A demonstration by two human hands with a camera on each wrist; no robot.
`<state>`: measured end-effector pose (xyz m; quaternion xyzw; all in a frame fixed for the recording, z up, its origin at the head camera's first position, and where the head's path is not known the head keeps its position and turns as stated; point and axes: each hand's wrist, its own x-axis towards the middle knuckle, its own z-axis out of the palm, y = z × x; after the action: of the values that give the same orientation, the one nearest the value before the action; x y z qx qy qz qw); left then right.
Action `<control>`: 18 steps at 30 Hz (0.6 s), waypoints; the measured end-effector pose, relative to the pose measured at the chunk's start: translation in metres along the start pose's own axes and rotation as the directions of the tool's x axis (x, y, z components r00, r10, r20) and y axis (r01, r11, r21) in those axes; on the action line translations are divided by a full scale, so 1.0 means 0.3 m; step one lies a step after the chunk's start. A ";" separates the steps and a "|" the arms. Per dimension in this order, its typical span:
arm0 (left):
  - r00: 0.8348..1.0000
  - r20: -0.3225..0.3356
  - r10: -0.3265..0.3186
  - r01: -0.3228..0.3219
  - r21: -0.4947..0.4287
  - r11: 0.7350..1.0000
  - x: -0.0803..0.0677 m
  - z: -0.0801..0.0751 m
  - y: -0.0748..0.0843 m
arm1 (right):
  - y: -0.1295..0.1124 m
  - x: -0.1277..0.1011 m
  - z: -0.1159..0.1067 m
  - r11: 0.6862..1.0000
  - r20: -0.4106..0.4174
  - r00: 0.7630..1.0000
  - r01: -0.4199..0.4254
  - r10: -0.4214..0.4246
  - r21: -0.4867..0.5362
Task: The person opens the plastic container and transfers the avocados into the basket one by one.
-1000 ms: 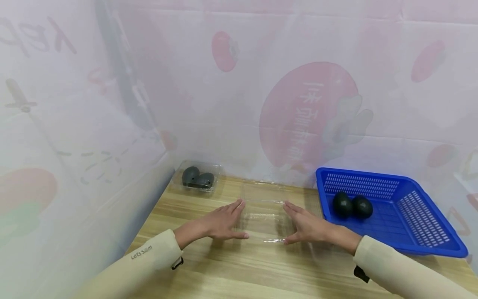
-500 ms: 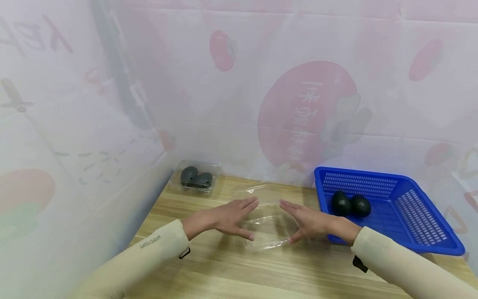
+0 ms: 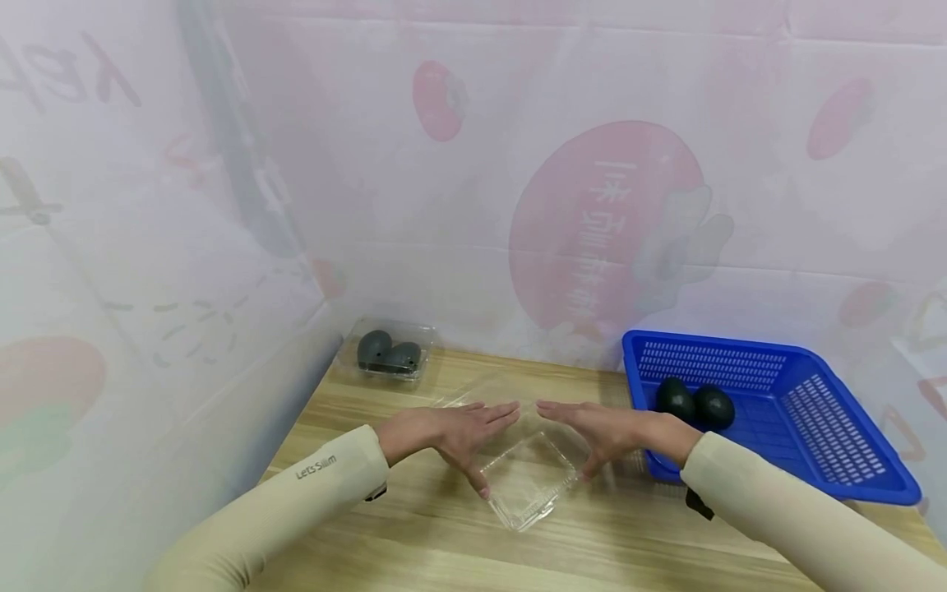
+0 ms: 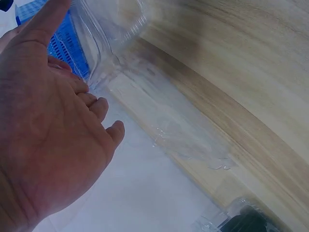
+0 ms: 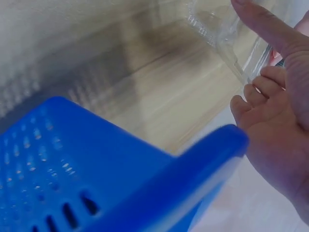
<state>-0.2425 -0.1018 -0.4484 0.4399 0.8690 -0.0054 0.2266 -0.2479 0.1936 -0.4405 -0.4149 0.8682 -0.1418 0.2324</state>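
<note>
Fingers of both hands are lying straight and close together, pressing flat against the two sides of a clear plastic clamshell box (image 3: 527, 485) at the lower middle of the head view. The left hand (image 3: 451, 432) is bracing it from the left, thumb reaching down its near edge, and the right hand (image 3: 607, 432) is mirroring that from the right; neither is curling round the plastic, so the box is only squeezed between flat palms. It is sitting tilted on the wooden table (image 3: 414, 534), one corner pointing toward the person. To my eye the thin walls will buckle easily, so even, gentle pressure on both sides looks wise. At the right of the frame a blue basket (image 3: 814, 448) is holding two dark avocados (image 3: 695, 404), and at the upper left of the tabletop a second clamshell (image 3: 390, 352) is holding two more.
</note>
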 end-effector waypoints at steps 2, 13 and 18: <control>1.000 0.001 0.003 -0.003 0.006 1.000 -0.001 0.002 -0.001 | -0.003 0.009 -0.004 1.000 0.024 1.000 -0.012 0.012 0.001; 1.000 0.015 0.003 -0.002 -0.012 1.000 -0.012 0.019 0.001 | -0.018 0.041 -0.012 0.999 0.046 0.999 0.025 -0.024 -0.027; 1.000 0.006 -0.027 0.027 -0.018 0.999 -0.020 0.029 0.006 | -0.032 0.027 -0.016 0.999 0.016 1.000 0.019 -0.019 -0.046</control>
<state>-0.2346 -0.1071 -0.4535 0.4259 0.8742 -0.0021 0.2331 -0.2485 0.1816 -0.4345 -0.4294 0.8654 -0.1209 0.2281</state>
